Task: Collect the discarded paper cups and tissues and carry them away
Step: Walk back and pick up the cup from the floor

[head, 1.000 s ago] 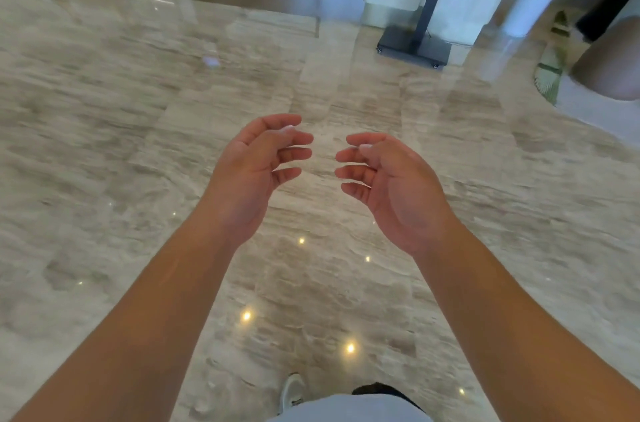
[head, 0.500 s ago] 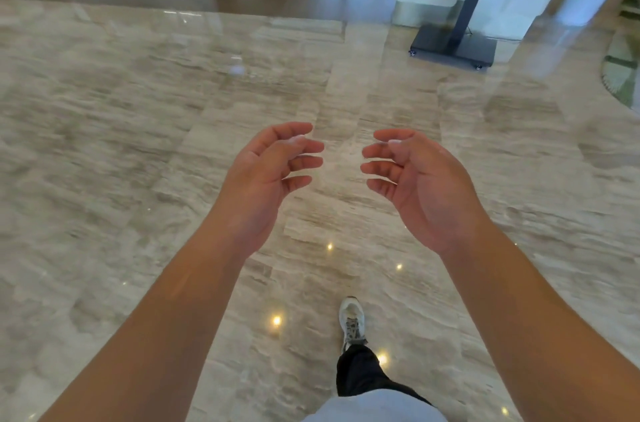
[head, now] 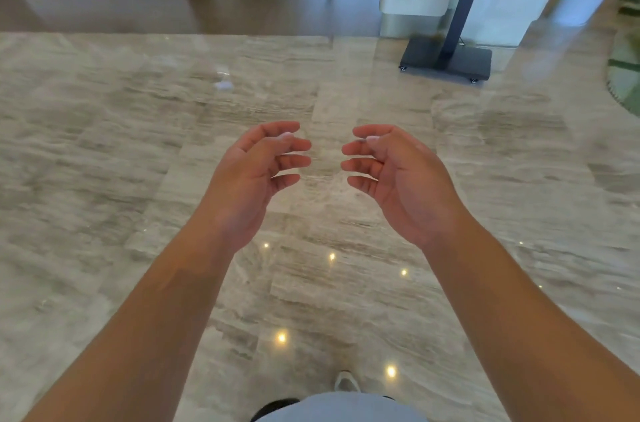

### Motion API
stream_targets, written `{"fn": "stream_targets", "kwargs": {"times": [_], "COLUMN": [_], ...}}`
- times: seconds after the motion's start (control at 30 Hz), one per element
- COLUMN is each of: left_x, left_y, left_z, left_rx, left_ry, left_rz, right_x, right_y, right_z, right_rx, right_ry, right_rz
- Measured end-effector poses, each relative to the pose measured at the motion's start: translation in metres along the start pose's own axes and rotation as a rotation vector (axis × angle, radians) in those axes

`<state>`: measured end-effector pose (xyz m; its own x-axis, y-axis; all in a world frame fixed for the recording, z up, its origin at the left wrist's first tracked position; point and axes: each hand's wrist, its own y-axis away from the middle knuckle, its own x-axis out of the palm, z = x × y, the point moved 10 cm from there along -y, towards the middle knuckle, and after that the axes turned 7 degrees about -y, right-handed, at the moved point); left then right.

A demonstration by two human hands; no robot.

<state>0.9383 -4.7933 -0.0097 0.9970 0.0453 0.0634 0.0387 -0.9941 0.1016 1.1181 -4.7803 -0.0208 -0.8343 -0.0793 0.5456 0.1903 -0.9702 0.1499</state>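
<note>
Left hand (head: 258, 176), right hand (head: 398, 176): both released, fingers loosely curled, palms facing, nothing held, likely readied for pickup. Screen stand (head: 446, 60) at 1 o'clock.

I see both bare forearms stretched forward, the left hand (head: 256, 176) and the right hand (head: 398, 179) facing each other with palms inward, fingers loosely curled and holding nothing, fingertips near but apart.
</note>
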Motion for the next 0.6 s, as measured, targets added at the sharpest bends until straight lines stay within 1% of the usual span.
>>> {"fn": "stream_targets", "kwargs": {"times": [0.33, 0.5, 0.6], "left_x": [-0.040, -0.075, -0.093], "left_y": [-0.135, -0.232, -0.299], "left_z": [0.009, 0.009, 0.001], "left_rx": [-0.012, -0.014, -0.025], "left_ry": [0.092, 0.112, 0.105], "left_rz": [-0.013, 0.001, 0.036], "right_x": [0.013, 0.031, 0.049], "right_y": [-0.140, -0.240, -0.304], "right_z": [-0.008, -0.009, -0.006], "right_rx": [0.018, -0.003, -0.001], "right_ry": [0.048, 0.076, 0.107], "right_rz": [-0.006, -0.028, -0.055]}}
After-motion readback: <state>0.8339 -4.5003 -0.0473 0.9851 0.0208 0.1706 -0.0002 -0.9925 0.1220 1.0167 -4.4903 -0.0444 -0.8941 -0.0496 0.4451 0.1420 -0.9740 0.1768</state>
